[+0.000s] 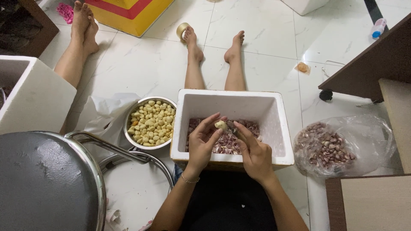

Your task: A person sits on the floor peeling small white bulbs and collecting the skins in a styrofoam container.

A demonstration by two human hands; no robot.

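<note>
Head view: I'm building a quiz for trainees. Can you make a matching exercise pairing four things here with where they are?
Things:
1. peeled cloves
2. garlic skins
3. unpeeled cloves
4. tape roll

Places:
A. in the clear plastic bag
B. on the floor by a foot
C. in the metal bowl
D. in the white foam box

Pairs: 1-C, 2-D, 3-A, 4-B

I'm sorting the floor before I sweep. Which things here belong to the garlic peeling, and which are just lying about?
In use:
left hand holding garlic clove
right hand with small knife
white foam box of skins
metal bowl of peeled cloves
plastic bag of unpeeled cloves

Lying about:
tape roll
small bottle
yellow box
stool
</note>
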